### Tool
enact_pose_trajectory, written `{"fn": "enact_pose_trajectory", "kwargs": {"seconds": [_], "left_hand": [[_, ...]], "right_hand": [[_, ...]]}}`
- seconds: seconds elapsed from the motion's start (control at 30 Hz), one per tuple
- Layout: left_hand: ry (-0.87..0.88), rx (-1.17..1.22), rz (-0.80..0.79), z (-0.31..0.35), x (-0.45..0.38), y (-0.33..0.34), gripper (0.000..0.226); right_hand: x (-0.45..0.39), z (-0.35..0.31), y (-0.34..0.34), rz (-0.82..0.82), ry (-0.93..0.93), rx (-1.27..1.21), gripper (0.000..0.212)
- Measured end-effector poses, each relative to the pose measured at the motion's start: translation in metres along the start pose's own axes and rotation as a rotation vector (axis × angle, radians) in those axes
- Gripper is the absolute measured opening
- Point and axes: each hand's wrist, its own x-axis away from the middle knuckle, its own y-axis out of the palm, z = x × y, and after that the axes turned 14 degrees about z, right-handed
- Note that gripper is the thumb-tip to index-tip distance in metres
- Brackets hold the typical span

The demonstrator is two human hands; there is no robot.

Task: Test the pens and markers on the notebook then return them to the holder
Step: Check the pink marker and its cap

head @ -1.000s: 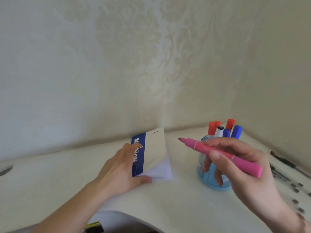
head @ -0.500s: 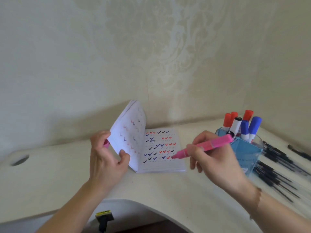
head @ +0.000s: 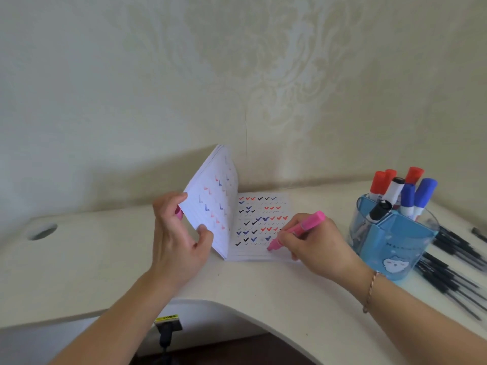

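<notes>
We grip pink marker (head: 297, 229) in right hand (head: 313, 243), tip on open notebook (head: 263, 227) page on desk (head: 110, 259). Left hand (head: 176, 241) pinches lifted pages back. We advise short light tick on blank line; blue holder (head: 392, 241) just right.

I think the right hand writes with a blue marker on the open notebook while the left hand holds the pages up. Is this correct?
Not quite: the marker is pink, not blue. In the head view the right hand writes with a pink marker on the open notebook, while the left hand holds the pages up.
</notes>
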Motion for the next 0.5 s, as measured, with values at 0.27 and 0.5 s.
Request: {"fn": "enact_pose_trajectory", "kwargs": {"seconds": [0.27, 0.5], "left_hand": [[0.023, 0.015, 0.002, 0.001, 0.0, 0.0, 0.056], [-0.003, 0.054, -0.039, 0.005, 0.001, 0.003, 0.055]], "right_hand": [[-0.004, 0.002, -0.011, -0.001, 0.025, 0.062, 0.02], [0.0, 0.005, -0.016, 0.068, -0.028, 0.135, 0.009]]}}
